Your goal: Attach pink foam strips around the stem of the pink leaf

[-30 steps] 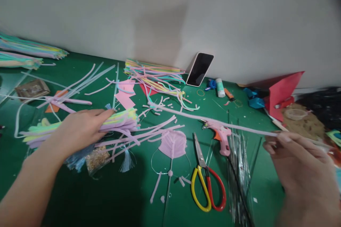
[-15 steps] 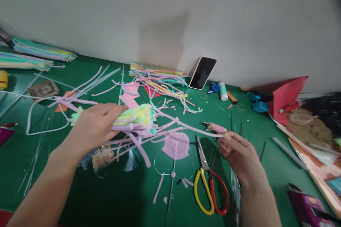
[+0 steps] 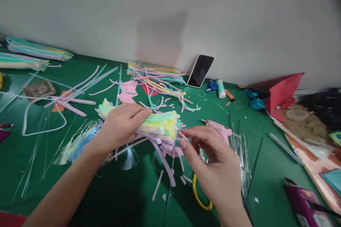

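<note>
A thick bundle of yellow, green and lilac pipe cleaners (image 3: 160, 126) is wrapped in my left hand (image 3: 124, 122), held just above the green table. At the bundle's right end, the thumb and forefinger of my right hand (image 3: 213, 163) pinch the tip of a lilac pipe cleaner. Loose lilac pipe cleaners (image 3: 165, 163) hang or lie below the bundle. Under my right hand lie scissors, mostly hidden, their yellow handle (image 3: 194, 186) showing. Behind that hand is a pink glue gun (image 3: 221, 129). A lilac fuzzy piece on the table is largely covered by the bundle.
A phone (image 3: 200, 71) leans on the wall beside another pipe cleaner pile (image 3: 157, 74). More bundles (image 3: 37, 48) lie far left. Blue and cream tassels (image 3: 82, 145) rest beside my left forearm. Thin wires (image 3: 242, 152) and a purple pouch (image 3: 306, 202) are at right.
My left hand has moved right with the bundle. My right hand has come left from the far end of a stretched-out lilac pipe cleaner to the bundle's end, now covering much of the scissors.
</note>
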Tool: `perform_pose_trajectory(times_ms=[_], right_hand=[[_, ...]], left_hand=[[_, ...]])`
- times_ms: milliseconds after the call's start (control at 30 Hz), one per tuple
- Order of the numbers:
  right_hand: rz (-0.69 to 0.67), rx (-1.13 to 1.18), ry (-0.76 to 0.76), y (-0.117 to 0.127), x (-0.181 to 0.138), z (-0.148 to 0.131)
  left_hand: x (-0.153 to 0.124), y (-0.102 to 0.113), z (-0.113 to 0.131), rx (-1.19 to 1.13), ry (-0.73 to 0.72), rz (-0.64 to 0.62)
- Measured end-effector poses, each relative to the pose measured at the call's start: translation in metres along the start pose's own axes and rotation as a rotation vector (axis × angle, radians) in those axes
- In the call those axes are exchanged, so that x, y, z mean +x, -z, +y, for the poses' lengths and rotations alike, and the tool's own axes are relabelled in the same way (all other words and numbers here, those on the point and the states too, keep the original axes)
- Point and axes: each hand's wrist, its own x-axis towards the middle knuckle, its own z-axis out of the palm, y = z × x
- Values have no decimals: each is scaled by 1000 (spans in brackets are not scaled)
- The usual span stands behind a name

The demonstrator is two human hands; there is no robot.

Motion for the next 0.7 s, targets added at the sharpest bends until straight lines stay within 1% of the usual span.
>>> perform_pose_trajectory(times_ms=[67,100,200,300,367,467,533,700], right_hand=[[-40,44,18,-5,-3,-7],[-39,53,26,-7,-5,-8],[34,37,62,-11,-8,-7],[27,-1,87,-12,-7,-5],[27,-29,80,-13,-5,-3],[97,-61,37,-12,-1,3],[95,-41,-20,-11,1,9],[21,134,-229,-8,5,27]], left_hand=[[1,-3,2,11,-4,23],[2,-4,3,26,-4,21],[5,-3,6,83,-8,-25],[10,-1,10,133,-15,-58],[14,1,13,149,-30,-63],[17,3,18,120,-27,-112],[19,5,21,72,9,-193],[22,14,24,-84,138,-499]])
